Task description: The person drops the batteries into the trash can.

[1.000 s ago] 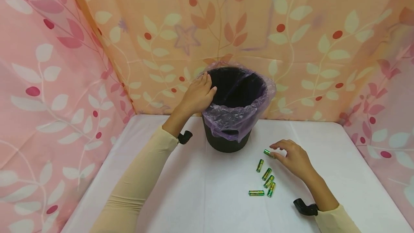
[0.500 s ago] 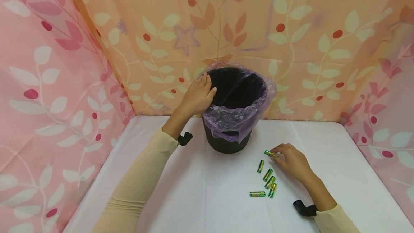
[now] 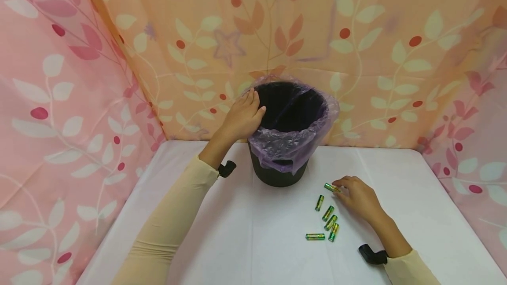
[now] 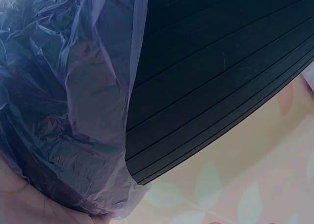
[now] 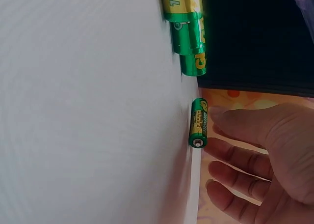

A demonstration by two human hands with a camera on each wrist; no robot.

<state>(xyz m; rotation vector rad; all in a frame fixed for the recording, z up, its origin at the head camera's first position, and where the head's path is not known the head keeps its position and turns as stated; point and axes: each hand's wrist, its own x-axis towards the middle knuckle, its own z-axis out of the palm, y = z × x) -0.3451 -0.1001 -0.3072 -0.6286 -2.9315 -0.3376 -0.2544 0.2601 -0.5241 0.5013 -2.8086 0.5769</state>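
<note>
A black trash bin (image 3: 277, 177) with a purple plastic liner (image 3: 285, 144) folded over its rim stands upright on the table. My left hand (image 3: 242, 115) holds the bin's left rim, its fingers lying over the edge on the liner; in the left wrist view only part of the palm (image 4: 29, 204) shows beside the crinkled plastic. To the right of the bin, my right hand (image 3: 358, 197) pinches a green and gold battery (image 3: 329, 187) at its right end between thumb and fingertips. In the right wrist view this battery (image 5: 197, 123) is close to the white cloth, the other fingers loosely bent.
Several more green and gold batteries (image 3: 319, 202) lie on the white tablecloth (image 3: 277, 254) in front of the bin, left of my right hand. A patterned orange curtain (image 3: 222, 56) hangs behind the table, pink ones (image 3: 71, 144) at the sides.
My right hand has come down a little, and its thumb and fingers have closed on the far battery. The left hand stays at the bin's rim; the other batteries lie as before.
</note>
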